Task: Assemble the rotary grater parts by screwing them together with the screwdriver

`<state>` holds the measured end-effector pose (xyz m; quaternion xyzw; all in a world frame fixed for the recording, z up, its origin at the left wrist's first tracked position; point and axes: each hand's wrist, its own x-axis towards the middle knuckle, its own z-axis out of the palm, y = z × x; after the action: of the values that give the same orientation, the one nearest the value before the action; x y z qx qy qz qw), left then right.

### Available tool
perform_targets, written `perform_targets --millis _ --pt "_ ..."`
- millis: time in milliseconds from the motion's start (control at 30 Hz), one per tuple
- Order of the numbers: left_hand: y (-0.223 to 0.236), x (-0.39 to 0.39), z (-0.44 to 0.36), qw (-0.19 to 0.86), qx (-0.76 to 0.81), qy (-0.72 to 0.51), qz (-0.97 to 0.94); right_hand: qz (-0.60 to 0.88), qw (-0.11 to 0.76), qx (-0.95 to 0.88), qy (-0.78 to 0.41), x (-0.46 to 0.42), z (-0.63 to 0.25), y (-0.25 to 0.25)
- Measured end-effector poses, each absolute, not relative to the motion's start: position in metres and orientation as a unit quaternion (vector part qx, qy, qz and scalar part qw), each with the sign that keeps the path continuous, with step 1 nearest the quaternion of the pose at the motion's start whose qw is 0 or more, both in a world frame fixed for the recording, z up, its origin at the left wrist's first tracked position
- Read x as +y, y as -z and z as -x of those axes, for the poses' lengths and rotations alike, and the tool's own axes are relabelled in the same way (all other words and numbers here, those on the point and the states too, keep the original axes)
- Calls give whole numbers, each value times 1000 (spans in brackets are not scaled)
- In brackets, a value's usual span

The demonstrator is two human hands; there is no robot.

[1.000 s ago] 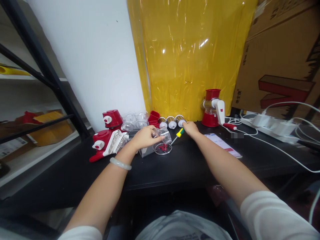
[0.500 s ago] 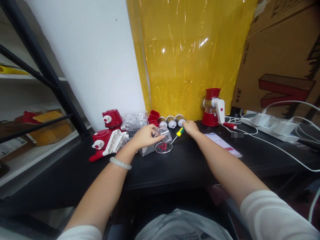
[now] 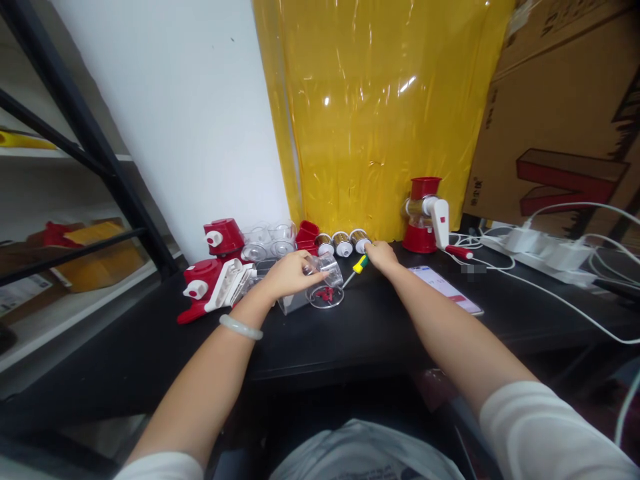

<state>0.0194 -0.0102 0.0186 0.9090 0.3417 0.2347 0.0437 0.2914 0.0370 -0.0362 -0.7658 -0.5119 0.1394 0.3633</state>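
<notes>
In my left hand (image 3: 289, 273) is a clear plastic housing (image 3: 329, 268), gripped between thumb and fingers and tilted over a round clear dish (image 3: 326, 305). Small red parts (image 3: 325, 293) lie inside that dish. My right hand (image 3: 382, 257) reaches to the back of the table, its fingers closed at the near end of the rightmost grater drum (image 3: 359, 239); the fingertips are partly hidden. A screwdriver with a yellow and green handle (image 3: 360, 264) lies just left of this hand, shaft toward the dish. Two more metal drums (image 3: 341, 243) stand in the same row.
At left are red grater bases (image 3: 203, 273) with white parts; behind stand clear housings (image 3: 270, 240) and red hoppers (image 3: 307, 235). An assembled grater (image 3: 423, 217), a phone (image 3: 447, 289) and a power strip with cables (image 3: 545, 253) occupy the right side of the black table (image 3: 330, 340).
</notes>
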Motion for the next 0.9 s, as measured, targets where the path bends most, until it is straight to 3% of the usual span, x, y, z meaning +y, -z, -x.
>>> perform_targets --millis 900 --pt "-18 -11 -19 36 321 -224 -920 749 413 -497 -142 33 -289 31"
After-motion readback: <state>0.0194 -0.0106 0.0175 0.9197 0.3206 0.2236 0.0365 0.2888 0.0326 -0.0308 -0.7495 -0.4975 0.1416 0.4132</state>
